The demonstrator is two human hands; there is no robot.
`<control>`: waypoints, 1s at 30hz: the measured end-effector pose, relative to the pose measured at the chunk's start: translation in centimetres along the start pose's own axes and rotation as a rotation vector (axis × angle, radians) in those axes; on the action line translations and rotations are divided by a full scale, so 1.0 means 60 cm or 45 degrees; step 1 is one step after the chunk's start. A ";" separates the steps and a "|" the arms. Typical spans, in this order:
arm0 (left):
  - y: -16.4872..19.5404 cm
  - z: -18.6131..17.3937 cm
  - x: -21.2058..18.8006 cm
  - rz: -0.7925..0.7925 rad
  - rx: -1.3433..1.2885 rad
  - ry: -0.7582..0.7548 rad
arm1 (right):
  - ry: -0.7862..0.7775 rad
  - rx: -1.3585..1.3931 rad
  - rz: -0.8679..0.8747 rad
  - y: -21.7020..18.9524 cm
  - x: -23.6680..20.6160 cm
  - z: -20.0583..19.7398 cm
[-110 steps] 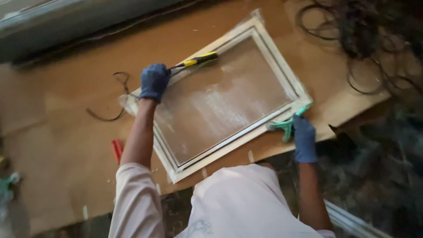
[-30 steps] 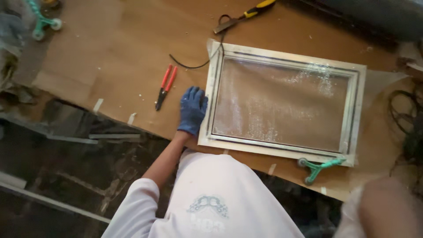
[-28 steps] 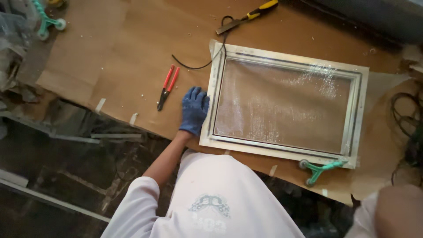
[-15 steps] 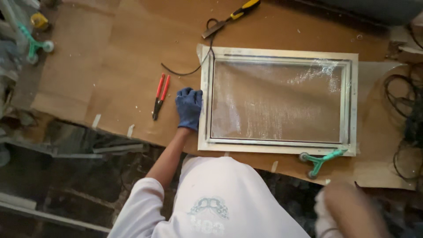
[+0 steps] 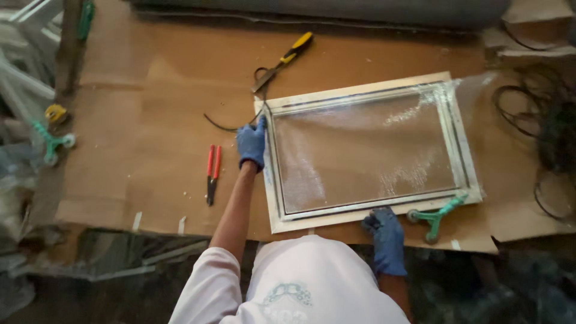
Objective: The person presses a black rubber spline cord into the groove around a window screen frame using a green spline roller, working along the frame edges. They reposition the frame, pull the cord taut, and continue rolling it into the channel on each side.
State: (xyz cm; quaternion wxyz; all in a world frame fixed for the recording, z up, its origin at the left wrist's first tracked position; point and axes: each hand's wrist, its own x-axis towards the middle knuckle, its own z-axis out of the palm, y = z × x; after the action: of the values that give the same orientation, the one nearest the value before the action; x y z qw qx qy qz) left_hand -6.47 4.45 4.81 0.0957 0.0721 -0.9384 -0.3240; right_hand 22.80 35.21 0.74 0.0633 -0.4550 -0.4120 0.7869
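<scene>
A rectangular window frame point(image 5: 360, 91) of pale metal with a clear pane lies flat on brown cardboard point(image 5: 144, 138). My left hand point(image 5: 251, 144), in a blue glove, lies along the frame's left side, thumb on the metal, holding it. My right hand point(image 5: 387, 237), also gloved in blue, is at the frame's near edge with its fingers curled down against it. A green roller tool point(image 5: 437, 215) lies just to the right of that hand. Red-handled pliers point(image 5: 212, 173) lie left of my left hand.
A yellow-handled tool point(image 5: 283, 60) and a thin black cord point(image 5: 222, 126) lie beyond the frame's far left corner. Black cables point(image 5: 549, 132) are heaped at the right. Another green tool point(image 5: 51, 144) and white profiles point(image 5: 24, 78) are at the far left.
My right hand has come back into view and reached the frame's near edge. My left hand has stayed on the frame's left side. The view has shifted.
</scene>
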 end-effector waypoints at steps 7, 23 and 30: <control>0.028 0.009 0.000 -0.213 -0.576 -0.154 | 0.150 -0.024 -0.394 -0.017 0.026 -0.024; 0.090 -0.023 -0.106 -0.291 -0.912 -0.310 | 0.382 -0.314 -1.084 -0.085 0.043 0.000; 0.123 -0.057 -0.113 -0.142 -1.115 -0.363 | 0.292 -0.226 -0.831 -0.093 0.032 0.009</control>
State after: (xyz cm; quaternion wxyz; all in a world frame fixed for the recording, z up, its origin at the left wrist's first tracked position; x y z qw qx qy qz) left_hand 0.36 9.50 11.13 -0.0305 0.0301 -0.7117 -0.7011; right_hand 19.77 39.45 3.56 0.3174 -0.3884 -0.5926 0.6303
